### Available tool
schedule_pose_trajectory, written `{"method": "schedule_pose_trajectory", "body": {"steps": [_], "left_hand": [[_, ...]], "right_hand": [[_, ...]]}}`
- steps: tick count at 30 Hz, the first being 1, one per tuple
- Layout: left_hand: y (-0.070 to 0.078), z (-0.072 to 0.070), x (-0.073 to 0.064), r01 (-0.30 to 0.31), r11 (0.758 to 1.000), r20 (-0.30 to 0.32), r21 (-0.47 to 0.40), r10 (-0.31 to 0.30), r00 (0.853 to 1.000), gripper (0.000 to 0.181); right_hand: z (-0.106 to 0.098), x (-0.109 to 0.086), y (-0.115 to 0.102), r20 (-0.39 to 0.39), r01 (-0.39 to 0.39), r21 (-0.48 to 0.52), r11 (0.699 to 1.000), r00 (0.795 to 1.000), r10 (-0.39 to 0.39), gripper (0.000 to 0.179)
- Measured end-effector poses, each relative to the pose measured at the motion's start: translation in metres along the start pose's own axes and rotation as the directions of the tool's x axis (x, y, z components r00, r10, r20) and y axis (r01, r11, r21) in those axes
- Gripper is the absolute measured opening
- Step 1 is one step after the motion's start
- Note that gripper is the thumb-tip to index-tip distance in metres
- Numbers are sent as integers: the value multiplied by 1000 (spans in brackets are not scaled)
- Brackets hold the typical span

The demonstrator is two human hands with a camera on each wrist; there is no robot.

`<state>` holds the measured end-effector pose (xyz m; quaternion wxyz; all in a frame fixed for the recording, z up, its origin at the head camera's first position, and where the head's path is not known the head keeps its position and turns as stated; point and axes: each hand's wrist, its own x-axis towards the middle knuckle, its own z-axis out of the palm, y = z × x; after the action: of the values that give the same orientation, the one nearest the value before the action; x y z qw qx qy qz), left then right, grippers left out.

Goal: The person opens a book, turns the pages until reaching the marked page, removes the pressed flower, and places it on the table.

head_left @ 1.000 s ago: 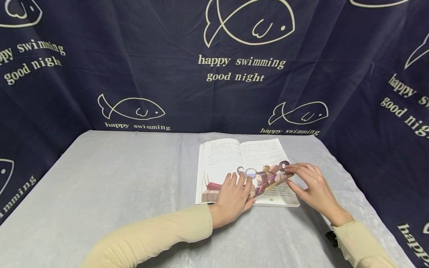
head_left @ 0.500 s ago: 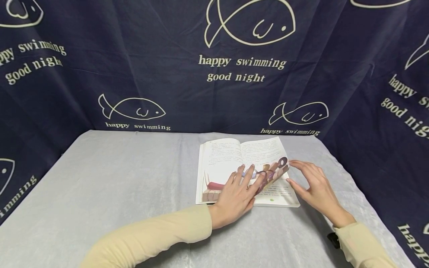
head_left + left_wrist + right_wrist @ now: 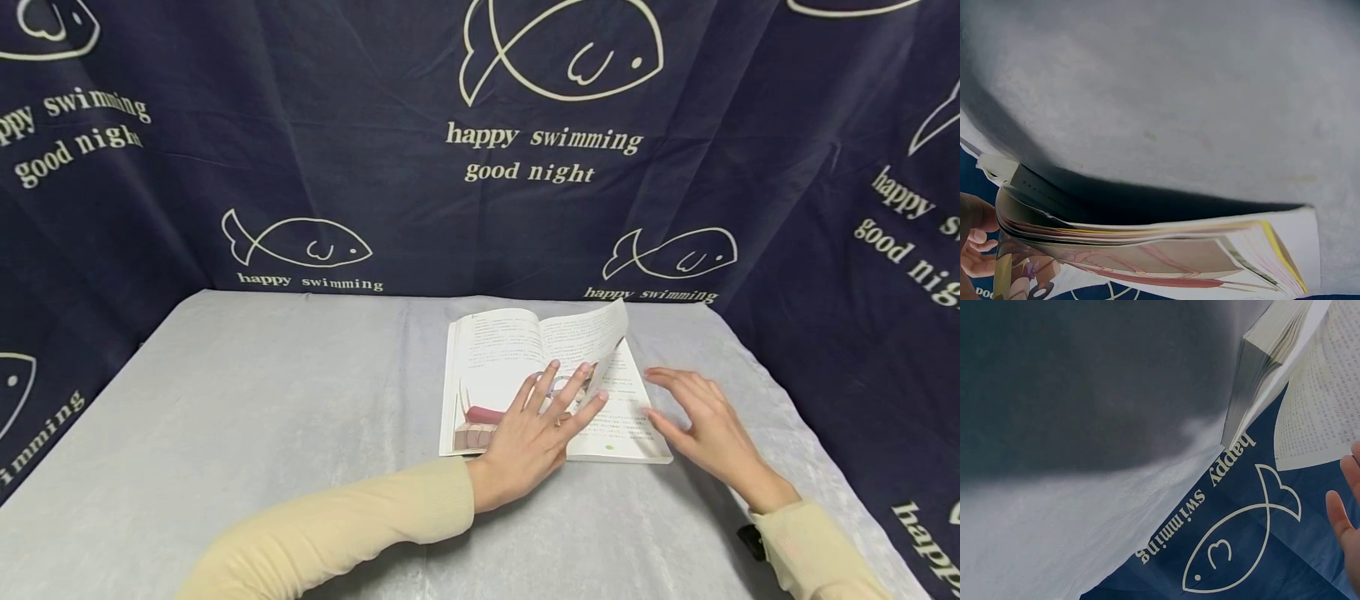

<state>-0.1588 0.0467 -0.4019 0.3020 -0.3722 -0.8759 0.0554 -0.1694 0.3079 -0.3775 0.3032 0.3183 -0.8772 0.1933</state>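
An open book [image 3: 498,346] with printed text and a coloured picture lies on the table. Across the lower middle of it rests my left hand [image 3: 531,433], fingers straight and spread over the pictured part of the page. One right-hand page [image 3: 588,327] bends up off the pages beneath, its free corner standing at the upper right. Just beyond the book's right edge is my right hand [image 3: 705,429], fingers loosely bent with nothing between them. In the left wrist view the book's lower edge [image 3: 1147,240] shows; in the right wrist view the raised page [image 3: 1322,400] stands above the page block [image 3: 1260,369].
A light grey cloth covers the table [image 3: 285,392], stretching left of the book. Dark blue curtains [image 3: 360,150] with white fish outlines and lettering hang behind and at both sides. A small black object [image 3: 750,542] sits at the right sleeve cuff.
My right fingers have let go of the page's edge and now stand apart from it. The page has curled up and leftward, baring text below. My left fingers have spread and shifted right.
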Motion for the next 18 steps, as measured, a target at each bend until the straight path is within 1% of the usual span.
{"method": "schedule_pose_trajectory", "body": {"steps": [3,7,11,18], "left_hand": [[0,0,-1,-10,1000,-7,26,11,1000,89],[0,-1,-1,-8,996,-3,84,9,1000,83],[0,-1,-2,8,992,-8,124,-7,1000,73],[0,1,-6,42,986,-27,158,-38,999,62]], "right_hand": [[-1,-2,-1,54,-19,-18,1000,998,20,47],[1,-4,-1,84,3,-31,1000,996,-1,43],[3,-6,-1,117,29,-39,999,993,-24,42],[6,-11,-2,187,15,-56,998,982,-4,41]]}}
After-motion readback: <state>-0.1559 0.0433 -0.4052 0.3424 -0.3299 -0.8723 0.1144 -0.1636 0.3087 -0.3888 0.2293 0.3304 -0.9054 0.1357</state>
